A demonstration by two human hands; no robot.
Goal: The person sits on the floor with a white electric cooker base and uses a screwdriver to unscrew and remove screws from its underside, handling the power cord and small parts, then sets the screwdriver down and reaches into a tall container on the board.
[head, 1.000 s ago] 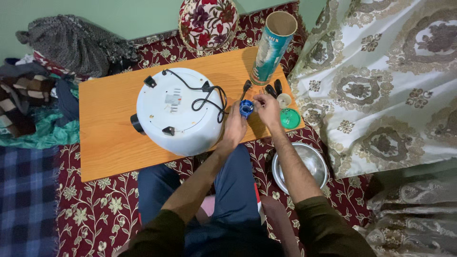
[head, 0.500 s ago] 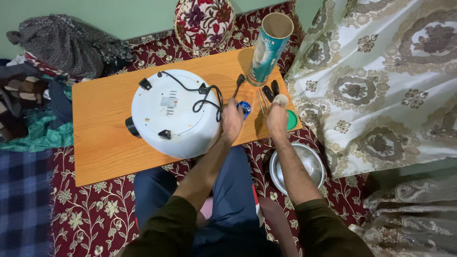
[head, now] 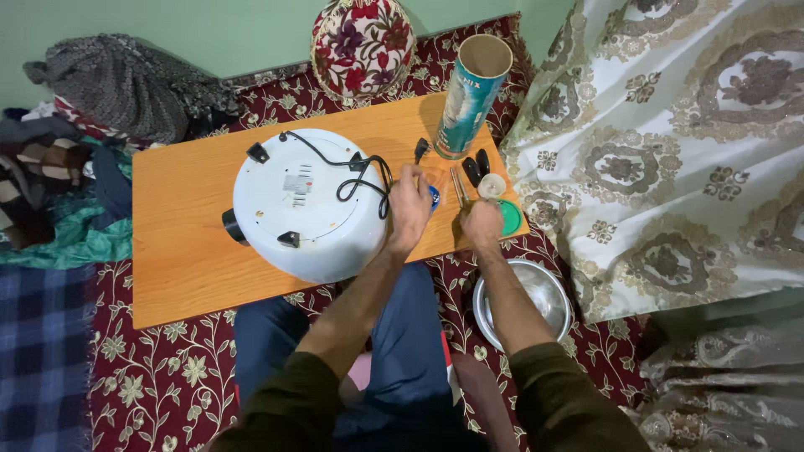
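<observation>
I see one tall round tube (head: 471, 95) standing open-topped at the far right of the low wooden table (head: 193, 251); it is teal with a pale printed band, cardboard by the look of it. A small grey label (head: 296, 185) with dark bars sits in the middle of the white cooker base (head: 303, 203), which lies upside down, smooth plastic, round. I count three black feet on it and one black cord (head: 356, 171) looping off its right edge to a plug (head: 420, 151).

My left hand (head: 409, 208) rests at the cooker's right rim, fingers curled together around a small blue part (head: 433, 197); only a sliver of it shows. My right hand (head: 482, 224) lies just beside it at the table's near edge, fingers bent together. I cannot tell whether they clamp anything.

Beyond the right hand: one thin metal tool (head: 457, 186), two small black pieces (head: 477, 165), one pale round cap (head: 491, 186), one green round lid (head: 509, 218) at the table corner.

One steel bowl (head: 523, 303) sits on the patterned red carpet (head: 159, 385) below the table. One embroidered round cushion (head: 362, 43) stands behind it.
</observation>
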